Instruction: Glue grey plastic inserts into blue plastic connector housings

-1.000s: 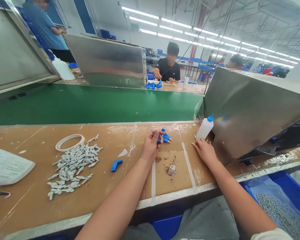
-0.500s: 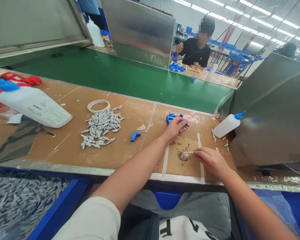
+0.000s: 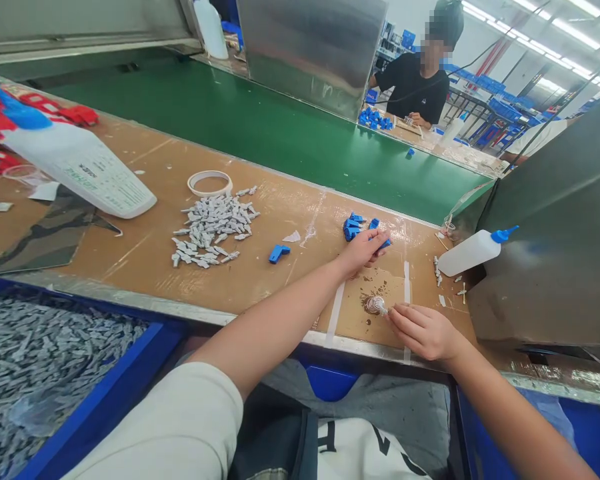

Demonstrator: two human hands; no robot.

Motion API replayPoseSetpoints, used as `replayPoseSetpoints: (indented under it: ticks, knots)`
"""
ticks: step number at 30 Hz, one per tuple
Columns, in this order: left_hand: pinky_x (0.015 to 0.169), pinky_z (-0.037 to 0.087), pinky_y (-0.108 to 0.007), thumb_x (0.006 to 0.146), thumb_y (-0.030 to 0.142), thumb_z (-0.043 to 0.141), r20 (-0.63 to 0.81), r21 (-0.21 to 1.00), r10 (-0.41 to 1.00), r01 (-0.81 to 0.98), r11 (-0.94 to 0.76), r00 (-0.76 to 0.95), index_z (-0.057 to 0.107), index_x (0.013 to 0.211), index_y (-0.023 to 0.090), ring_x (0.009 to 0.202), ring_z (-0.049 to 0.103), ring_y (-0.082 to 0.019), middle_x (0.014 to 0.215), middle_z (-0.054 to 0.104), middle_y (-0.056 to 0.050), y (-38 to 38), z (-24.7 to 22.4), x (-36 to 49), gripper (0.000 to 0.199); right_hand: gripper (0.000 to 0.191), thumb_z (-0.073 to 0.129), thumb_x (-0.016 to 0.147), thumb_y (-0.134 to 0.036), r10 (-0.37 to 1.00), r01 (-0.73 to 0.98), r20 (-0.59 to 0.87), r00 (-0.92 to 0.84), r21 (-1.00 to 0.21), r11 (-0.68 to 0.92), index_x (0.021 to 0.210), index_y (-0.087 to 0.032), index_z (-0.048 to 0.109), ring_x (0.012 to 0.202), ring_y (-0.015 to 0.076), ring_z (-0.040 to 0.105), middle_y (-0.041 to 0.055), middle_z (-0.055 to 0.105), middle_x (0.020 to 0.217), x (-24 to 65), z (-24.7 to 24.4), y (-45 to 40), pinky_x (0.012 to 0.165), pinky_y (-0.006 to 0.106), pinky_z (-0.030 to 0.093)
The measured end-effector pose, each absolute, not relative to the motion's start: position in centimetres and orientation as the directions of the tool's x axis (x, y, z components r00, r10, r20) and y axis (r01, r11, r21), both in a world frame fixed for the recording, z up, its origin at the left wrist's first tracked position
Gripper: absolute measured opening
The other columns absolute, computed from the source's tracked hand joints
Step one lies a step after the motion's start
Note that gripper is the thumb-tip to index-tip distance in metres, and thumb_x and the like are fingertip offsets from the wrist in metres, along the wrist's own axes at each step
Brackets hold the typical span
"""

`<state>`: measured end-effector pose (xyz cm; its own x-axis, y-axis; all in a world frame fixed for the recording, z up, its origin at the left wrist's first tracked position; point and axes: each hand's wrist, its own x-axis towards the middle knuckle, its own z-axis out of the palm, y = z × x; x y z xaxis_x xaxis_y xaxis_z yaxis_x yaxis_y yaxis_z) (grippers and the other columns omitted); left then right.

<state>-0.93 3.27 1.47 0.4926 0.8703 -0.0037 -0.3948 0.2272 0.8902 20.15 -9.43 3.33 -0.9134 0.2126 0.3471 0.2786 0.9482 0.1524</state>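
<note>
Plastic piece, blue and pinched in the left hand beside the loose blue pieces, should handle light and stiff, best gripped by its sides, while the right hand pinches a white stick at the small cup.

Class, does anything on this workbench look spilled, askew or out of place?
Yes. Dark, wet-looking spots are scattered around the small round container near the right hand, suggesting drips. A loose white scrap looks stray, lying apart from the grey pieces.
</note>
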Motion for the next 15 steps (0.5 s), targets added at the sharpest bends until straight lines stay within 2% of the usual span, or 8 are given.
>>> replayPoseSetpoints:
  ticks: [2,4,6,8,9,11,13,15]
  knots:
    - [0.042,0.010,-0.022,0.086,0.064,0.071,-0.018,0.908,0.878,-0.361,0.215,0.478,0.058,0.088,0.019,0.043,0.019,-0.005,0.063,0.044,0.005,3.2,1.5,-0.9,0.048,0.025,0.053,0.101,-0.009,0.173,0.243,0.349,-0.921,0.168,0.956,0.112,-0.017,0.074,0.105,0.0217,0.075,0.0106,0.078,0.108,20.1,3.6,-9.5,0.090,0.035,0.066]
    - [0.042,0.011,-0.022,0.088,0.065,0.067,-0.025,0.930,0.887,-0.314,0.189,0.461,0.061,0.086,0.018,0.042,0.021,-0.006,0.060,0.043,0.005,3.2,1.6,-0.8,0.048,0.026,0.053,0.101,-0.010,0.212,0.276,0.405,-0.889,0.108,0.955,0.115,-0.017,0.074,0.103,0.0218,0.076,0.0108,0.079,0.107,20.0,3.6,-9.4,0.087,0.034,0.066]
    - [0.042,0.013,-0.022,0.092,0.064,0.062,-0.038,0.945,0.889,-0.273,0.181,0.457,0.062,0.084,0.018,0.042,0.023,-0.007,0.056,0.038,0.005,3.1,1.5,-0.7,0.047,0.022,0.058,0.101,-0.014,0.402,0.436,0.555,-0.728,-0.078,0.897,0.114,-0.020,0.075,0.096,0.0205,0.076,0.0094,0.079,0.104,19.6,3.2,-9.0,0.083,0.033,0.065]
    - [0.042,0.013,-0.021,0.095,0.063,0.057,-0.068,0.948,0.882,-0.244,0.202,0.466,0.060,0.083,0.018,0.041,0.022,-0.007,0.053,0.032,0.006,3.2,1.3,-0.6,0.046,0.011,0.066,0.098,-0.019,0.639,0.572,0.667,-0.384,-0.372,0.731,0.105,-0.022,0.075,0.086,0.0188,0.075,0.0071,0.078,0.095,19.0,2.6,-8.1,0.076,0.031,0.064]
    - [0.042,0.013,-0.021,0.096,0.062,0.055,-0.085,0.949,0.877,-0.231,0.216,0.472,0.059,0.084,0.019,0.041,0.021,-0.007,0.052,0.030,0.007,3.2,1.2,-0.5,0.045,0.005,0.070,0.096,-0.022,0.719,0.573,0.667,-0.195,-0.517,0.635,0.099,-0.022,0.075,0.080,0.0180,0.074,0.0058,0.077,0.089,18.6,2.3,-7.4,0.072,0.030,0.063]
    - [0.041,0.012,-0.021,0.096,0.061,0.054,-0.107,0.952,0.873,-0.205,0.229,0.477,0.057,0.086,0.021,0.041,0.021,-0.008,0.053,0.029,0.007,3.2,1.0,-0.4,0.041,0.010,0.075,0.093,-0.030,0.812,0.479,0.582,0.052,-0.728,0.491,0.091,-0.021,0.073,0.072,0.0171,0.072,0.0039,0.075,0.079,17.9,1.7,-5.8,0.066,0.029,0.061]
    - [0.041,0.013,-0.020,0.096,0.059,0.055,-0.115,0.960,0.877,-0.174,0.218,0.466,0.056,0.090,0.022,0.042,0.023,-0.008,0.056,0.032,0.007,3.2,0.8,-0.4,0.038,0.019,0.077,0.090,-0.037,0.863,0.362,0.486,0.135,-0.835,0.414,0.087,-0.019,0.074,0.067,0.0166,0.071,0.0035,0.075,0.075,17.4,1.4,-4.4,0.063,0.027,0.060]
    - [0.041,0.014,-0.020,0.094,0.057,0.058,-0.124,0.968,0.886,-0.140,0.206,0.446,0.055,0.092,0.022,0.043,0.025,-0.008,0.060,0.034,0.007,3.1,0.8,-0.5,0.035,0.025,0.080,0.086,-0.042,0.897,0.288,0.416,0.151,-0.886,0.363,0.085,-0.018,0.075,0.067,0.0166,0.071,0.0039,0.075,0.074,17.2,1.1,-3.5,0.064,0.027,0.059]
